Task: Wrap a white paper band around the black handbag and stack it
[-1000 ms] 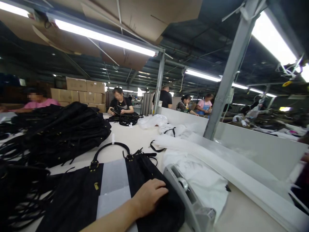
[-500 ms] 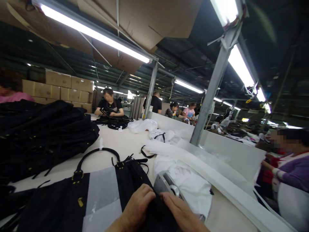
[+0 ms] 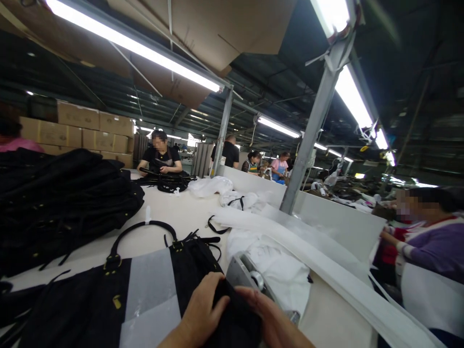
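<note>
A black handbag point(image 3: 79, 302) with an arched handle and brass fittings lies in front of me. A translucent white sheet point(image 3: 150, 285) is wrapped around its middle. My left hand point(image 3: 205, 309) is closed on the bag's right end, thumb and fingers around the black fabric. Against the other side of that fabric lies my right hand point(image 3: 270, 314), its fingers curved along it and partly hidden; the bag's end is held between both hands. Just beyond the fingers stands a grey metal device point(image 3: 241, 273) with a round roller.
A large heap of black bags point(image 3: 61, 198) fills the left of the white table point(image 3: 166, 208). White sheets point(image 3: 308, 256) and crumpled white bundles point(image 3: 270, 263) lie on the right, beside a metal post point(image 3: 304, 140). Co-workers sit across the table and at the right.
The view has turned slightly, shifting things left. My left fingers have opened a little wider around the bag's end, and the black fabric between my hands has moved. A co-worker's hands at the back have shifted.
</note>
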`<state>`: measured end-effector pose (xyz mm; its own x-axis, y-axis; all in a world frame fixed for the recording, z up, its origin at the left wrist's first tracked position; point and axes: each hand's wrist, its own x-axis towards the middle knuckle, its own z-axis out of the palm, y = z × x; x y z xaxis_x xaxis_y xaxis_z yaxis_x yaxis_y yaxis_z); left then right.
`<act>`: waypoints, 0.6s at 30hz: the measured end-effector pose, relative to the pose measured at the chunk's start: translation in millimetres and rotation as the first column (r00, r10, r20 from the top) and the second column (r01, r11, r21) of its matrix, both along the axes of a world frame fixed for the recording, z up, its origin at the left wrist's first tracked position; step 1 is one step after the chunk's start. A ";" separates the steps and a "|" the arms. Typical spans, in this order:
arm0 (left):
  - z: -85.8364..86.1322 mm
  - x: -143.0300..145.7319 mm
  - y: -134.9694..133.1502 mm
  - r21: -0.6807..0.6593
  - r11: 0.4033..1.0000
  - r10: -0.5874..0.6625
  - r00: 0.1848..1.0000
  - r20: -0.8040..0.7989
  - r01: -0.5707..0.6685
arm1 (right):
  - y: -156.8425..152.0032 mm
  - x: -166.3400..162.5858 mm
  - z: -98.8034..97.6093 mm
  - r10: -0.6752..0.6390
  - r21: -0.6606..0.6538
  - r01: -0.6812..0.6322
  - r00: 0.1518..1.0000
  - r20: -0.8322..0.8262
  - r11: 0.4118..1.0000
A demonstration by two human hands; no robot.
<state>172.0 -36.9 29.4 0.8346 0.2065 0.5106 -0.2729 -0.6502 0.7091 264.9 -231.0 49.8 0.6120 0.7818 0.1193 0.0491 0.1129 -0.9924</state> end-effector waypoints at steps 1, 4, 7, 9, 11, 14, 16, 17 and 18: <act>-0.2 -1.3 -0.7 -0.001 1.000 -0.019 1.000 0.004 0.019 | -1.7 -3.3 -2.7 0.035 0.045 -0.031 0.995 -0.089 0.999; -0.3 -4.2 -2.0 0.011 0.997 -0.075 0.997 -0.013 0.075 | -10.8 -9.5 -17.7 0.079 0.117 -0.056 0.976 -0.203 0.992; -1.2 -4.7 -2.1 0.039 0.991 -0.122 0.991 -0.060 0.124 | -20.3 -6.9 -29.5 0.076 -0.016 -0.077 0.996 -0.055 0.997; -1.6 -4.5 -2.1 0.050 0.988 -0.141 0.987 -0.080 0.145 | -26.3 1.5 -29.2 0.104 -0.097 -0.104 0.995 -0.009 0.990; -1.3 -4.4 -2.3 0.047 0.987 -0.147 0.986 -0.081 0.152 | -33.3 13.6 -23.5 0.099 -0.162 -0.102 0.995 -0.025 0.981; -0.4 -4.4 -3.2 0.044 0.988 -0.143 0.987 -0.066 0.146 | -44.6 27.5 -12.5 0.054 -0.211 -0.048 0.998 0.023 0.976; 0.2 -3.9 -3.6 0.046 0.990 -0.131 0.990 -0.057 0.134 | -47.3 26.9 -6.6 0.048 -0.178 -0.040 0.998 0.043 0.983; 0.6 -3.4 -3.7 0.047 0.991 -0.123 0.991 -0.050 0.125 | -45.9 23.4 -4.2 0.070 -0.153 -0.063 0.997 0.042 0.986; 1.2 -2.9 -3.8 0.050 0.992 -0.112 0.993 -0.039 0.114 | -42.6 18.6 -2.1 0.100 -0.132 -0.093 0.994 0.048 0.987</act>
